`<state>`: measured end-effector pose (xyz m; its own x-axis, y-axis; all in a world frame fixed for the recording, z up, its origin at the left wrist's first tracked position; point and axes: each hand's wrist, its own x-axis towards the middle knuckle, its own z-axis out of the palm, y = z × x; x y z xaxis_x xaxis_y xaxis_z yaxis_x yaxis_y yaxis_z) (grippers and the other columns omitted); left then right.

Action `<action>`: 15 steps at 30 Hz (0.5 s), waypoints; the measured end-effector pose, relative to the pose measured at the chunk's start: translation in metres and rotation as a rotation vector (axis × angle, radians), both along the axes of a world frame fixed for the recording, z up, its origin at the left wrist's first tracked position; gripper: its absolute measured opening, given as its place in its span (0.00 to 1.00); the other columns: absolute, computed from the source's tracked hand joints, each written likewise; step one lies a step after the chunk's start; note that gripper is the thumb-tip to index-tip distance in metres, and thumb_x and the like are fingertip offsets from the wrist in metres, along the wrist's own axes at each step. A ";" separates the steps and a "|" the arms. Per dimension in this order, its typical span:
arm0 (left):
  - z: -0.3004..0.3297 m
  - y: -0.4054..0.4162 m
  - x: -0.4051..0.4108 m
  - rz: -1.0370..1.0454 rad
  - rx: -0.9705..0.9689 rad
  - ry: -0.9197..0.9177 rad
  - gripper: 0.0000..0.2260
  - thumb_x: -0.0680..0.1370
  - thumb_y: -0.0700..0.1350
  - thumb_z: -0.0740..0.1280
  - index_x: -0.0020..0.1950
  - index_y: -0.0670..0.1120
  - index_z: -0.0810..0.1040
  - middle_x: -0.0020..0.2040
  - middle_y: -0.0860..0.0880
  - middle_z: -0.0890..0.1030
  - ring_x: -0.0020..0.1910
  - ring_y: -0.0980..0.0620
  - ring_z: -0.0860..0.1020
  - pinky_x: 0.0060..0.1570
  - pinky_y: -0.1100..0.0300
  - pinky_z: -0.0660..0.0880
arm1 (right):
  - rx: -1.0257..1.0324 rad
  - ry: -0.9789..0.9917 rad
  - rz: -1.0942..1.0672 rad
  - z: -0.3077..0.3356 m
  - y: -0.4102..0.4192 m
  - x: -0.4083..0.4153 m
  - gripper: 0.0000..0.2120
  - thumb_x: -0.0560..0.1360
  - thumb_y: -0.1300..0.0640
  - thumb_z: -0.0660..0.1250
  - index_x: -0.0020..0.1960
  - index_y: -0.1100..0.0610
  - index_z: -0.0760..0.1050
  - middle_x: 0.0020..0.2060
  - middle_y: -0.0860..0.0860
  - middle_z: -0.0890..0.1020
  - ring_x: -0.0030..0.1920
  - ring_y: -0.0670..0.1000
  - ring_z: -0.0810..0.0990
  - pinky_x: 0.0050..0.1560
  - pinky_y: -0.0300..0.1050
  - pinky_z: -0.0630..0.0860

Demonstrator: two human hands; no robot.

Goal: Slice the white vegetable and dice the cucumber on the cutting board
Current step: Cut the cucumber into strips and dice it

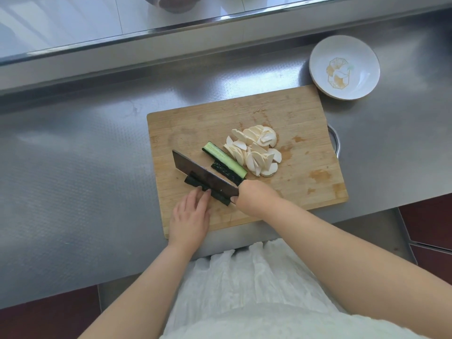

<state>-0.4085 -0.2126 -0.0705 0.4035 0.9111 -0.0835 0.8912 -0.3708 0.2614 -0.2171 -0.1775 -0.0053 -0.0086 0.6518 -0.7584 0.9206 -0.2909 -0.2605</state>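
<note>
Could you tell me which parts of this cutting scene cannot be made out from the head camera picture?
- Knife handle: hidden inside the right hand.
- Cucumber piece being cut: partly covered by the blade and the left hand fingertips, so the cut depth is unclear.
- Bowl on the upper shelf: cut off by the top edge.
- Metal ring beside the cutting board: mostly hidden under it.

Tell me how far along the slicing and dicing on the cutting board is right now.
Done: the white vegetable slices lie heaped on the cutting board. In hand: the right hand grips the knife, its blade lengthwise on a cucumber piece that the left hand steadies. Left: the cucumber strips beside it are still long; no dice show yet.
</note>
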 end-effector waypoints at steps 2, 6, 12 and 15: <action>0.000 0.002 -0.002 -0.004 0.009 -0.003 0.21 0.72 0.43 0.72 0.65 0.44 0.76 0.63 0.42 0.75 0.57 0.40 0.76 0.52 0.47 0.74 | -0.002 0.011 -0.025 0.001 0.002 -0.001 0.12 0.78 0.48 0.61 0.44 0.57 0.71 0.32 0.50 0.73 0.35 0.53 0.74 0.31 0.43 0.68; -0.001 0.009 -0.006 -0.053 0.028 0.002 0.19 0.73 0.43 0.71 0.63 0.45 0.76 0.63 0.43 0.75 0.55 0.42 0.75 0.50 0.48 0.74 | -0.031 0.047 -0.067 0.006 0.012 0.005 0.13 0.77 0.49 0.62 0.40 0.57 0.70 0.32 0.50 0.74 0.31 0.50 0.73 0.28 0.41 0.67; -0.001 0.014 -0.010 -0.086 0.044 -0.025 0.18 0.71 0.41 0.72 0.61 0.44 0.78 0.60 0.42 0.77 0.50 0.41 0.77 0.46 0.49 0.74 | 0.114 0.003 -0.019 0.008 -0.003 0.011 0.13 0.78 0.47 0.59 0.41 0.55 0.72 0.31 0.51 0.75 0.32 0.51 0.74 0.28 0.42 0.67; 0.001 0.014 -0.012 -0.093 0.034 -0.054 0.18 0.72 0.41 0.73 0.61 0.44 0.78 0.60 0.41 0.77 0.51 0.40 0.77 0.48 0.48 0.74 | 0.182 0.007 -0.068 0.006 -0.021 0.016 0.12 0.78 0.46 0.58 0.42 0.53 0.71 0.31 0.49 0.74 0.32 0.52 0.74 0.26 0.42 0.66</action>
